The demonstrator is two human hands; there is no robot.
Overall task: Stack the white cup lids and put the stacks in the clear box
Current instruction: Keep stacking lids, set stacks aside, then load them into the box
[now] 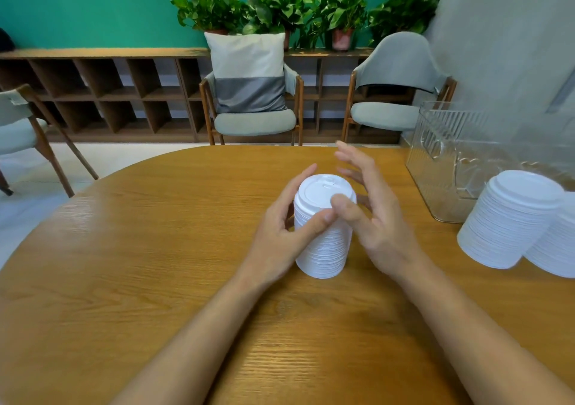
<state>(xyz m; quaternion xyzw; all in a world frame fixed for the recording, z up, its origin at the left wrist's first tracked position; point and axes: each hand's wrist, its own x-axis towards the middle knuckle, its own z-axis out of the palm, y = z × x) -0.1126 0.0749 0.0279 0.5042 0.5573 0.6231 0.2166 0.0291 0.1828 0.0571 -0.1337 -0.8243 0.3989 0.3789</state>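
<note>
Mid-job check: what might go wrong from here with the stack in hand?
1. The middle stack is tall, and only the left hand grips it. The right hand is open, so a lift now may spill lids.
2. The right stacks stand close beside the box; a carry to the box may knock them over.

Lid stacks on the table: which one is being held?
The middle stack, in the grip of the left hand; the two stacks by the clear box stand untouched.
</note>
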